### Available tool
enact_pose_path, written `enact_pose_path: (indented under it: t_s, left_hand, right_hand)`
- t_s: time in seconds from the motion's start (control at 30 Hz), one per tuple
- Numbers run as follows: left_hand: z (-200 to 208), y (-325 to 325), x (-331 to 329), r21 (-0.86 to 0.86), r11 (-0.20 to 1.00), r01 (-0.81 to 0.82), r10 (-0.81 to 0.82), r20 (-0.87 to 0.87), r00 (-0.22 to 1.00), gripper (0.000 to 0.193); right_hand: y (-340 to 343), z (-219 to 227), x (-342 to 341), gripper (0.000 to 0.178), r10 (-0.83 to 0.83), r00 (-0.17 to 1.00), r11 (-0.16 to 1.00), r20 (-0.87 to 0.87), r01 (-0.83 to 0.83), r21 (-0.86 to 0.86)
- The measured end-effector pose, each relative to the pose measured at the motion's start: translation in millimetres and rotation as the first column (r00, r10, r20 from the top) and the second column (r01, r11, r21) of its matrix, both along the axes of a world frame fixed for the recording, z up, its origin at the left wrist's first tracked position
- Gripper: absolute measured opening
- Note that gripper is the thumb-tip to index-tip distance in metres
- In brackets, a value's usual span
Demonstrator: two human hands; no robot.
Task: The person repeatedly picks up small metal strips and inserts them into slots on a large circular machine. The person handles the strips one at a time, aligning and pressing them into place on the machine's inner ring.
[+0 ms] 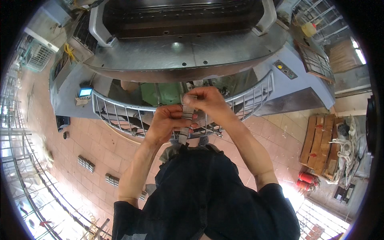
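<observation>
In front of my body, both hands are on a narrow grey strip (183, 134) crossed by several dark lines, like a row of small blocks; its exact kind is too small to tell. My left hand (163, 123) closes around its middle from the left, fingers bent across it. At the upper end my right hand (206, 102) pinches it between thumb and fingers, partly covering it. Beneath and beyond the hands runs a curved grey metal railing (120, 107) at the front of a large machine.
Ahead, a wide curved metal ledge (152, 56) juts from the machine. A small lit screen (85, 92) sits at left, a button panel (285, 69) at right. Grey block rows (86, 163) lie on the tiled floor. Wooden boards (320, 140) and red extinguishers (306, 181) stand at right.
</observation>
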State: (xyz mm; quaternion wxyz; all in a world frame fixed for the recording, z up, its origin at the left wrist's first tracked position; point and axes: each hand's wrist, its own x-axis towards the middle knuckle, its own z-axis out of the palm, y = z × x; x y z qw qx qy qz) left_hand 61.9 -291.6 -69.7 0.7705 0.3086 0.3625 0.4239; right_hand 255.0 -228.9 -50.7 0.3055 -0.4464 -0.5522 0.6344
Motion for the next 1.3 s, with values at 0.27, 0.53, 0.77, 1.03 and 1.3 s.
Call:
enact_pose_path:
  t_s: [0.27, 0.53, 0.77, 1.03, 1.3]
  left_hand:
    - [-2.0, -2.5, -7.7, 0.012, 0.999, -0.04, 0.039, 0.074, 0.996, 0.042]
    - [9.9, -0.3, -5.1, 0.028, 0.998, -0.06, 0.06, 0.023, 0.998, 0.038]
    - [13.5, 7.7, 9.3, 0.008, 0.995, -0.1, 0.1, -0.114, 0.988, 0.031]
    - [1.1, 48.2, 8.7, -0.089, 0.992, -0.09, 0.081, -0.101, 0.992, 0.031]
    - [-4.4, 57.4, 6.3, -0.069, 0.997, -0.021, 0.014, -0.105, 0.994, 0.034]
  right_hand:
    - [-7.5, -3.3, 0.1, 0.021, -0.031, 0.987, 0.99, -0.159, 0.009, -0.138]
    - [-3.4, -1.0, 2.9, 0.021, 0.0, 0.987, 0.99, -0.159, -0.023, -0.141]
    - [3.0, -2.6, -6.1, 0.02, -0.096, 0.984, 0.972, -0.149, 0.061, -0.227]
    - [35.8, -22.9, -10.3, 0.016, -0.193, 0.959, 0.912, -0.208, 0.097, -0.4]
    - [47.0, -38.7, -13.3, 0.014, -0.214, 0.964, 0.94, -0.158, 0.159, -0.301]
